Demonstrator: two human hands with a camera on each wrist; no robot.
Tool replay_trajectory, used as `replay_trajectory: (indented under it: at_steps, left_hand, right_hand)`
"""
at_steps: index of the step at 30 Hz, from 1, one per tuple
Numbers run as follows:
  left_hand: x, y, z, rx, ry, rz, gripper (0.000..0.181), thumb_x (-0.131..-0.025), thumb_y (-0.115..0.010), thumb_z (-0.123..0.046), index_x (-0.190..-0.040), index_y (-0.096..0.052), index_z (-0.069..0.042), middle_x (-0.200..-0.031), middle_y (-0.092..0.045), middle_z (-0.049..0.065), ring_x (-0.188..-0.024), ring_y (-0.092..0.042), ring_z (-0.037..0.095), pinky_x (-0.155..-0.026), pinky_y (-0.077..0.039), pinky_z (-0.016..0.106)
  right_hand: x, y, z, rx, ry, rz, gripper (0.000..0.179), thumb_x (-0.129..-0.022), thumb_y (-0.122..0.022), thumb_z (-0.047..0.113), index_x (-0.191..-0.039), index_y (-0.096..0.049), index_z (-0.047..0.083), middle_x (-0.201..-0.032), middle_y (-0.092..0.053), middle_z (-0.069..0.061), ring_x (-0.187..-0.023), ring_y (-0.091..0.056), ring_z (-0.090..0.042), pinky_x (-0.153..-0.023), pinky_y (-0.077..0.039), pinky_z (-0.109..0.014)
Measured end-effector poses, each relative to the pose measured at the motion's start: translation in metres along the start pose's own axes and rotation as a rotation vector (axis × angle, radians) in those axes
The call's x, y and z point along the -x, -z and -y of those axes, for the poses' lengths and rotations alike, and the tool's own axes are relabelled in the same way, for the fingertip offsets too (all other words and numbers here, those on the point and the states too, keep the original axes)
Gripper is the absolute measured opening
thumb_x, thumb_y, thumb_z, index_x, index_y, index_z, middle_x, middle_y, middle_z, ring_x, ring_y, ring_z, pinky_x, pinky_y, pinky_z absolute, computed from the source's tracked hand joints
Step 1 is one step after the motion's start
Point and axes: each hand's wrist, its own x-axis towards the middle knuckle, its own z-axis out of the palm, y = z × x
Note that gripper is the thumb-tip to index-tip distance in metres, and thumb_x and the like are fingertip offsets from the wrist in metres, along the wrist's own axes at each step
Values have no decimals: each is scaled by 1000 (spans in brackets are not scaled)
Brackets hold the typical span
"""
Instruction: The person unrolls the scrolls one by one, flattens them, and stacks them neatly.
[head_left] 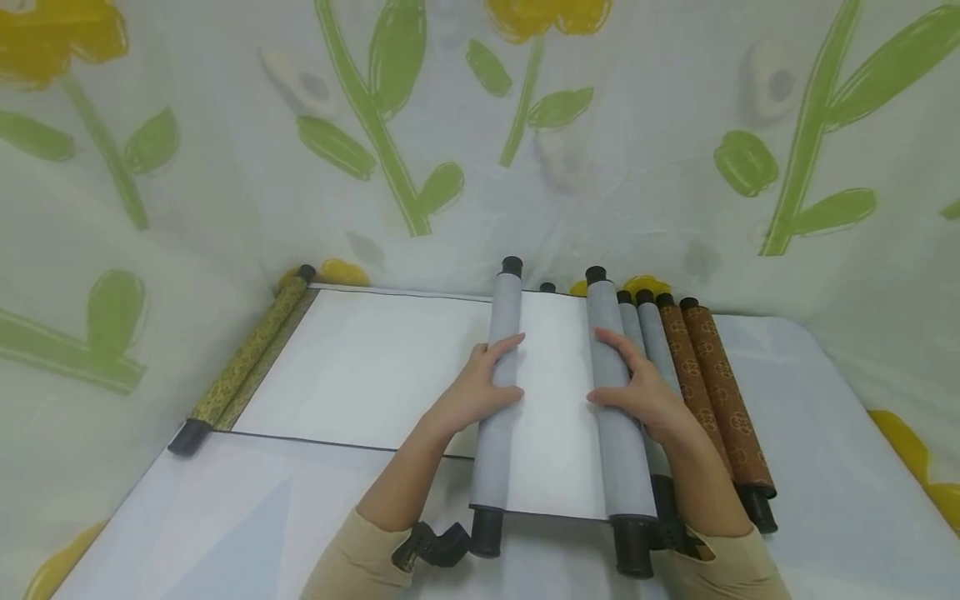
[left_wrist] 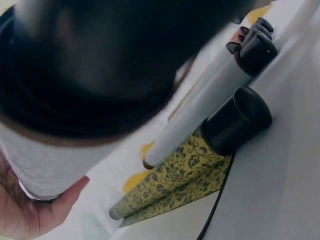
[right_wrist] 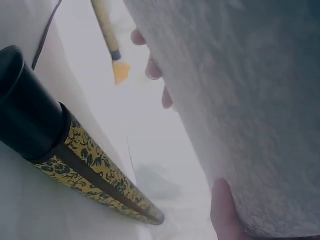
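A grey hanging scroll (head_left: pixel 557 408) with black roller knobs is partly unrolled, a white strip showing between its two rolls. My left hand (head_left: pixel 480 387) grips the left roll, thumb and fingers around it. The right roll is gripped by my right hand (head_left: pixel 641 390) in the same way. In both wrist views the grey scroll is raised above the table. Beneath and left of it lies a scroll with yellow-and-dark floral rollers (head_left: pixel 251 354), its white sheet (head_left: pixel 360 367) spread flat. Its other yellow roller (right_wrist: pixel 95 172) shows in the right wrist view, but the grey scroll hides it from above.
To the right, rolled grey scrolls (head_left: pixel 660 350) and brown patterned scrolls (head_left: pixel 723 392) lie side by side on the white-covered table (head_left: pixel 810 433). A pale curtain (head_left: pixel 645 192) with green leaves and yellow flowers stands behind the table.
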Motion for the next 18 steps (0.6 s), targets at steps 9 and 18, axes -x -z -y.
replay_trajectory:
  at_steps: [9, 18]
  left_hand:
    - [2, -1, 11, 17, 53, -29, 77, -74, -78, -26, -142, -41, -35, -134, -39, 14, -116, -46, 35, -83, -47, 52]
    - [1, 8, 9, 16, 43, -35, 72, -75, -62, -7, -141, -44, -30, -132, -39, 16, -110, -44, 33, -77, -46, 47]
  right_hand:
    - [-1, -6, -2, 98, 14, -1, 90, -72, -81, 10, -145, -29, 11, -149, -21, -23, -125, -30, -40, -96, -32, -59]
    - [-3, 2, 7, 81, -7, 23, 86, -73, -60, -6, -148, -23, 14, -148, -15, -24, -120, -28, -41, -90, -32, -55]
